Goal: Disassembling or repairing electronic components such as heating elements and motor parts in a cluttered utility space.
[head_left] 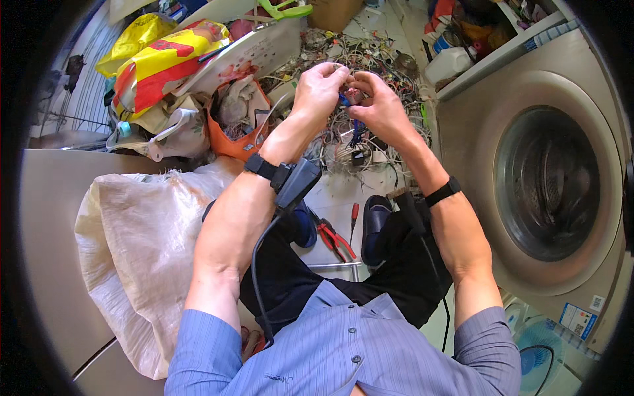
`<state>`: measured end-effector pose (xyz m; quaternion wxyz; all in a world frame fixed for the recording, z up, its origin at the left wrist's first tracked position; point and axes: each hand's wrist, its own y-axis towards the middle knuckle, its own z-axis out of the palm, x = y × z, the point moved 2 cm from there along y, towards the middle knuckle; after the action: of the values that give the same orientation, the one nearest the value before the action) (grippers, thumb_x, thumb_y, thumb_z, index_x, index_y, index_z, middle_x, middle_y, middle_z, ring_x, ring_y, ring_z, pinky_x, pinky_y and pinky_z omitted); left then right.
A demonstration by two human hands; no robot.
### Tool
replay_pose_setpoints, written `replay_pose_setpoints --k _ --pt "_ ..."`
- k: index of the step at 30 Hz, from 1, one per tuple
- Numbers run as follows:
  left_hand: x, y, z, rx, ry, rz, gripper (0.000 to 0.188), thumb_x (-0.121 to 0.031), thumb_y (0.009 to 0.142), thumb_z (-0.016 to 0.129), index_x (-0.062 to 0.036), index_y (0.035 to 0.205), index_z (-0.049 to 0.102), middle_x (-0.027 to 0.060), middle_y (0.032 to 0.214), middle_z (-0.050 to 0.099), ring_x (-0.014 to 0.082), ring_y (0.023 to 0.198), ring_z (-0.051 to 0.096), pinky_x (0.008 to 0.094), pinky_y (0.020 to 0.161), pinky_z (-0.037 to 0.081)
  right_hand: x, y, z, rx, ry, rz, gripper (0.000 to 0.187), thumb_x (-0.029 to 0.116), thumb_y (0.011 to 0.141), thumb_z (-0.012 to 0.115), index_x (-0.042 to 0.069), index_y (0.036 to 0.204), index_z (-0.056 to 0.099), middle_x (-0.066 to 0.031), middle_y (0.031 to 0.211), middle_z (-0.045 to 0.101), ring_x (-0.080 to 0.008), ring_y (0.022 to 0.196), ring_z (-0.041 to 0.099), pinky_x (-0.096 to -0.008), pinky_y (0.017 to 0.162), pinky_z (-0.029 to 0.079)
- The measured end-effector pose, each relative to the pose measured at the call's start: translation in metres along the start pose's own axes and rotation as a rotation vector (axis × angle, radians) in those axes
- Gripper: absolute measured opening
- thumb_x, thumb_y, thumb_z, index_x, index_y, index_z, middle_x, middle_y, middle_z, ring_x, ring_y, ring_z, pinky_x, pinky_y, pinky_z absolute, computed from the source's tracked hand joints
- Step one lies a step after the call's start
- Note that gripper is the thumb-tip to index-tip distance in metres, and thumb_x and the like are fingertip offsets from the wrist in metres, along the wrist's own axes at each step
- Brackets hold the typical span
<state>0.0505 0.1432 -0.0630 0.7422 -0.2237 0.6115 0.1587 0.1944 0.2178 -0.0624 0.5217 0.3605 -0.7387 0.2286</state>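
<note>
Above a heap of tangled wires and cables (396,66), my two hands are close together. My left hand (318,91) has its thumb and fingers pinched together; whatever they hold is too small to make out. The fingers of my right hand (382,109) curl round a small reddish piece with blue parts (353,97), whose exact kind I cannot tell. Part of it is hidden behind the fingers. Below, red-handled pliers (333,239) and a red-handled screwdriver (354,218) lie on the floor between my feet.
An orange bag (221,129) with scraps inside stands left of the heap. Behind it are a yellow-and-red plastic bag (162,66) and a white tub (264,59). A large white woven sack (142,244) lies by my left arm. A washing machine (462,125) stands at the right.
</note>
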Motion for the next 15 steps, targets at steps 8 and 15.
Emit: replay_pose_setpoints --k 8,15 --pt "-0.036 -0.029 -0.004 -0.033 0.256 0.168 0.026 -0.019 0.102 0.066 0.0007 0.117 0.067 0.0064 0.098 0.075 0.0108 0.084 0.068 0.0256 0.073 0.055 0.022 -0.017 0.005 0.075 0.191 -0.047 0.074 0.0 0.086 0.072 0.007 0.153 0.041 -0.0132 0.144 0.057 -0.0161 0.103 0.07 -0.0303 0.086 0.058" --pt "-0.055 -0.031 -0.048 -0.083 0.007 0.211 0.021 -0.021 0.103 0.065 -0.001 0.107 0.069 0.0041 0.082 0.071 0.0094 0.067 0.063 0.0247 0.06 0.051 -0.054 -0.015 -0.026 0.108 -0.273 -0.017 0.041 0.02 0.092 0.069 -0.004 0.125 0.064 -0.0093 0.105 0.072 -0.0127 0.089 0.068 -0.0304 0.076 0.057"
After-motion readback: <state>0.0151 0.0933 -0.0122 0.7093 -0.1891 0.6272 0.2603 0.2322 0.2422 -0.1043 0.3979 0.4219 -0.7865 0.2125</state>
